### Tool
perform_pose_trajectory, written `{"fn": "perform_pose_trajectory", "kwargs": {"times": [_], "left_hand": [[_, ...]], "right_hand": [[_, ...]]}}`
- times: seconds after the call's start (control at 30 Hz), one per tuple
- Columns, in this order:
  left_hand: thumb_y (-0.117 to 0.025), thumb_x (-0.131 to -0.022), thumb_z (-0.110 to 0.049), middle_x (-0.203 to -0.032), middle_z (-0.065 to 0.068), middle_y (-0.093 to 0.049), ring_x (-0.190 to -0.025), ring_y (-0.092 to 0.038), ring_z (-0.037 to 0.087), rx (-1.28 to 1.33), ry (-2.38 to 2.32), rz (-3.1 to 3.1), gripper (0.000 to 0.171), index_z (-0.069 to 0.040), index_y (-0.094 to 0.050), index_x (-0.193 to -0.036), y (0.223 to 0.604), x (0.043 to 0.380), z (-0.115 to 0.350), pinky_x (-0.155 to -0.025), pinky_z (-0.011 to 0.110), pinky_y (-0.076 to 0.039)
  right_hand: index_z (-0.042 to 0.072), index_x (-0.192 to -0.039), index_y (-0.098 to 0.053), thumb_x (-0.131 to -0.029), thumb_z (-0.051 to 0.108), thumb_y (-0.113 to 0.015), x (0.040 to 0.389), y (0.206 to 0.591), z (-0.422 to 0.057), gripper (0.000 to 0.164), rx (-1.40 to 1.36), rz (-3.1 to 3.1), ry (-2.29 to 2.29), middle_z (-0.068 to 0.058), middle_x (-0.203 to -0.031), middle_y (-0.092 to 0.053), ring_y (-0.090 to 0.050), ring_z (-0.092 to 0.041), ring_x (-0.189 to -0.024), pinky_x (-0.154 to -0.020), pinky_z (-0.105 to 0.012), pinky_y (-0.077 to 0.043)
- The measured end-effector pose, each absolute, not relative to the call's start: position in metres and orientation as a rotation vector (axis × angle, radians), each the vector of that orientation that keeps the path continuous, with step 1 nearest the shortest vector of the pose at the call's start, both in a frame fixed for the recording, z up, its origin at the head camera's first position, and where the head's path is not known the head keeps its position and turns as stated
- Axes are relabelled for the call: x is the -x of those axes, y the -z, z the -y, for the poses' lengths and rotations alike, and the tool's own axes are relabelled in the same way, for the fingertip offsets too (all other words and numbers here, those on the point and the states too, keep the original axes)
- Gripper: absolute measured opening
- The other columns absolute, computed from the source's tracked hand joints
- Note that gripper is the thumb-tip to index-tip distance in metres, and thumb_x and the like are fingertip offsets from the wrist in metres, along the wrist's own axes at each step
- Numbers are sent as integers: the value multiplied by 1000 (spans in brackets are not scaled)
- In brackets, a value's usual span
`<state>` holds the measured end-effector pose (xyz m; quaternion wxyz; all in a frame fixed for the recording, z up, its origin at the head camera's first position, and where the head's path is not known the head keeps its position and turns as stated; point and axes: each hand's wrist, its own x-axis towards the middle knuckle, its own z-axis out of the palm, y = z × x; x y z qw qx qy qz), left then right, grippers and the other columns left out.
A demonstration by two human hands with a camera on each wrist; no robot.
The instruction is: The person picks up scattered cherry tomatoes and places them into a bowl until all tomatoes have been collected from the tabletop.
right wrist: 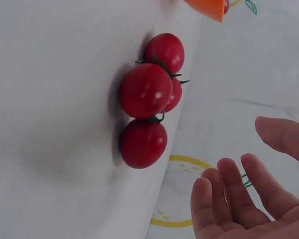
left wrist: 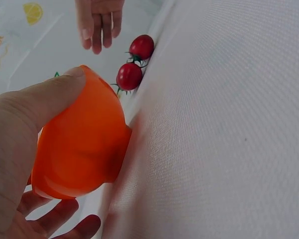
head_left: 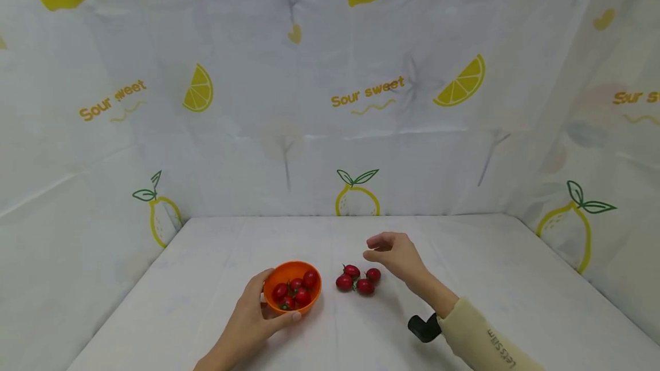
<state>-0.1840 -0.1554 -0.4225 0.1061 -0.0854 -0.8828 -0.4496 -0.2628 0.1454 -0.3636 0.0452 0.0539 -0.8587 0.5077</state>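
An orange bowl (head_left: 291, 268) with several cherry tomatoes (head_left: 302, 296) inside stands on the white table. My left hand (head_left: 248, 314) grips it from the left, thumb at the near rim and fingers round the far side; the left wrist view shows the thumb (left wrist: 50, 97) against the bowl's wall. Right of the bowl lies a cluster of several loose cherry tomatoes (right wrist: 145, 91) with green stems. Above and to the right of that cluster hovers my right hand (head_left: 396, 253), fingers loosely bent and apart from the thumb, with nothing between them.
A white cloth covers the table (head_left: 247, 239). Behind it hangs a white curtain (head_left: 247, 159) printed with lemons and lettering. A black curved object (head_left: 425, 328) shows beneath the right wrist, beside the cream sleeve (head_left: 479, 331).
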Motion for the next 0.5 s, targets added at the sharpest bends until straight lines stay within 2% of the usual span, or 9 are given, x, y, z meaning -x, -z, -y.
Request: {"fn": "perform_pose_trajectory", "kwargs": {"times": [0.23,0.5], "left_hand": [[-86,-69,-52,-142,8,-44,-121,-48,26,246,1322,2612,101,-5,-38,-145,423,184,154,-91,39,-52],[-86,-69,-52,-142,9,-44,-121,-48,26,249,1323,2606,101,-5,-38,-144,423,184,155,-91,38,-52]], "right_hand": [[8,-109,-72,-84,17,-79,267,370,-160,28,-198,2689,-1533,-1,-98,-68,-60,-20,-95,-82,-39,-54],[5,-114,-70,-84,20,-79,274,376,-176,35,-283,2723,-1515,-8,-109,-68,-58,-22,-101,-86,-41,-52]]}}
